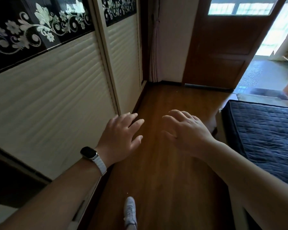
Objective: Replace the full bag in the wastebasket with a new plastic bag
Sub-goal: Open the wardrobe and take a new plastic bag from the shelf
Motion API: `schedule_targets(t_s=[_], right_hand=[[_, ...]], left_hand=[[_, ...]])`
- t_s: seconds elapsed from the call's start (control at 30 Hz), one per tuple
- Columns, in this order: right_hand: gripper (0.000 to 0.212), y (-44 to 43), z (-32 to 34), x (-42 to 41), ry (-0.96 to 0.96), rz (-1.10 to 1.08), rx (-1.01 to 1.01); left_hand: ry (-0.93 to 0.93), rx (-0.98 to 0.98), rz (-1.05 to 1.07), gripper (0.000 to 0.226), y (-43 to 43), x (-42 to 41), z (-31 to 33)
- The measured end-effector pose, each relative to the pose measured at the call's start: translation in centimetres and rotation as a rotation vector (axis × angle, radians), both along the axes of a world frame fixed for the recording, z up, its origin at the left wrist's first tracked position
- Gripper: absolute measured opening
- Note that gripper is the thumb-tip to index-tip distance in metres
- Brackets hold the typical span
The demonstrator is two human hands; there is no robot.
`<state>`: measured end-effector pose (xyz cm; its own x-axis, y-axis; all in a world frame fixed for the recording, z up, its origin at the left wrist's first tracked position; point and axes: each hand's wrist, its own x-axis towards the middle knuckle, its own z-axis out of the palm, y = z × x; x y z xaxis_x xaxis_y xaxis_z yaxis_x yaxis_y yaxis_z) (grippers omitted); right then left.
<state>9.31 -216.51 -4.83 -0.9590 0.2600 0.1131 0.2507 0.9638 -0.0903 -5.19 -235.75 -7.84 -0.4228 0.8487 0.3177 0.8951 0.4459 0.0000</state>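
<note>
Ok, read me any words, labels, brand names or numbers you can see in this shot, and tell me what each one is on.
No readable text anywhere in this view.
Watch on the left wrist: screen dark, nothing showing.
Wardrobe doors: only a floral pattern on the dark band, no lettering.
Shoe: no logo legible.
Mattress, brown door: no labels visible.

A brown wooden floor (pixel 166 146) is running in a narrow strip between cream ribbed sliding wardrobe doors (pixel 53 100), which are carrying a black band of pale floral scrollwork (pixel 32 30) along the top, and a bed under a dark blue quilted cover (pixel 266 138) on the right. At the far end a brown panelled door (pixel 223 47) is standing open beside a white wall (pixel 173 39). Daylight is coming in through the window panes (pixel 239 7) above it and the bright doorway (pixel 276 35) to the right.
</note>
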Motion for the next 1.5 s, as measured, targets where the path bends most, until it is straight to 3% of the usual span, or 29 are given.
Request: schedule_targets(t_s=[0.37,0.63,1.0,1.3,1.5], right_hand=[[0.055,4.2,1.9,-18.2,0.001,-0.122,0.032],[0.055,7.6,1.9,-26.5,-0.005,-0.120,0.038],[0.056,19.0,0.2,-38.3,-0.032,0.056,-0.001],[0.055,33.8,2.4,-47.3,0.006,0.214,-0.004],[0.058,39.1,4.0,-53.7,0.003,0.357,0.056]], left_hand=[[0.008,0.033,-0.105,0.049,5.6,-21.0,1.0],[0.016,0.015,-0.094,0.048,9.4,-29.2,0.9],[0.059,-0.037,0.048,0.045,19.0,-38.1,-0.2],[0.168,-0.073,0.183,0.045,31.2,-44.5,2.0],[0.221,-0.072,0.288,0.048,34.2,-47.7,4.2]])
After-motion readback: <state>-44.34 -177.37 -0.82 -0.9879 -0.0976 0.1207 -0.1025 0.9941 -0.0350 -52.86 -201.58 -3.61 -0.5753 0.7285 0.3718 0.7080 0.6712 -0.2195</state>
